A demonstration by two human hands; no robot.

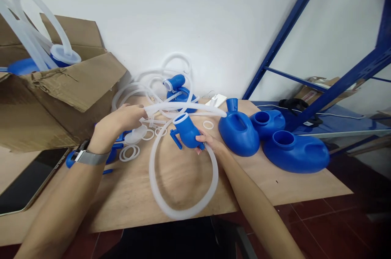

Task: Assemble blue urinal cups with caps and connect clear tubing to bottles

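Observation:
My right hand (210, 141) is closed around a small blue plastic funnel piece (186, 130) with a white-rimmed opening, held just above the wooden table (287, 187). A translucent white corrugated hose (171, 202) loops from it over the table. My left hand (122, 118), a grey watch on its wrist, pinches the hose's other end near the table's back. White rings (130, 153) and a clear cap (136, 134) lie under that hand.
Three blue plastic bottles (238, 130) (269, 122) (295, 151) lie at the right. More hoses and a blue piece (175, 84) are piled by the wall. An open cardboard box (61, 96) with hoses stands left. A tablet (27, 187) lies front left; blue shelving (336, 88) stands right.

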